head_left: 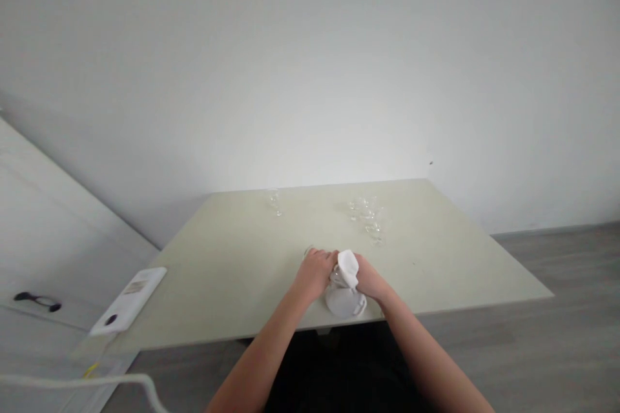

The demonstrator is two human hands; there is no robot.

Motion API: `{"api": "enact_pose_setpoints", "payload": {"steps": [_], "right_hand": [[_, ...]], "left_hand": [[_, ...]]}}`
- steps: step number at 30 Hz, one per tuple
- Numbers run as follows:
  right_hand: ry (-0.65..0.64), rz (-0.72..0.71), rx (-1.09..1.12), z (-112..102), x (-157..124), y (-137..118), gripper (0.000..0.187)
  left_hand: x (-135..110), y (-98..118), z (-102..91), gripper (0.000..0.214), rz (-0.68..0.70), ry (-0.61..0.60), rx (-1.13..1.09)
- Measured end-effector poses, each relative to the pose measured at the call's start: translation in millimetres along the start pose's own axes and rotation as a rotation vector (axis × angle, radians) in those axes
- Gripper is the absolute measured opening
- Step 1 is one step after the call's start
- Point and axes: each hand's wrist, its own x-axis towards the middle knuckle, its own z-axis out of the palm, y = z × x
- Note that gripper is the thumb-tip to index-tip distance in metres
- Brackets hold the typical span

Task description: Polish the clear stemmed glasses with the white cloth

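Near the front edge of the table, my left hand (316, 271) is closed around a clear stemmed glass (309, 250); only a thin curved edge of it shows beyond my fingers. Beside it, my right hand (368, 276) grips a white cloth (347, 266). The cloth bunches upward between my hands and hangs in a rounded fold below them. How far it wraps the glass is hidden. Farther back on the right stands a cluster of several clear stemmed glasses (371, 216). One more stemmed glass (275, 201) stands at the back left.
The pale table (232, 271) meets a white wall (310, 77) at the back. A white flat box (130, 300) with a label lies at its left edge. A white cabinet (43, 258) with a dark handle is at far left. A white cable (97, 382) crosses the lower left.
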Motion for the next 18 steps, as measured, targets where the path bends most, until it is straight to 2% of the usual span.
{"api": "enact_pose_setpoints", "payload": {"steps": [1, 5, 8, 14, 18], "right_hand": [[-0.011, 0.008, -0.045, -1, 1, 3, 0.014], [-0.022, 0.029, -0.112, -5, -1, 11, 0.017], [-0.024, 0.043, -0.17, -5, -4, 11, 0.011], [-0.045, 0.047, -0.115, -6, -5, 16, 0.018], [-0.044, 0.088, -0.348, -7, -6, 19, 0.014]], "left_hand": [[-1, 2, 0.6, 0.026, 0.025, 0.007, 0.018], [-2, 7, 1.1, 0.02, 0.035, 0.006, 0.054], [-1, 8, 0.8, 0.018, 0.004, -0.034, 0.038], [-2, 8, -1.9, 0.021, 0.005, -0.017, 0.026], [-2, 10, -4.1, 0.022, 0.03, -0.055, 0.039]]}}
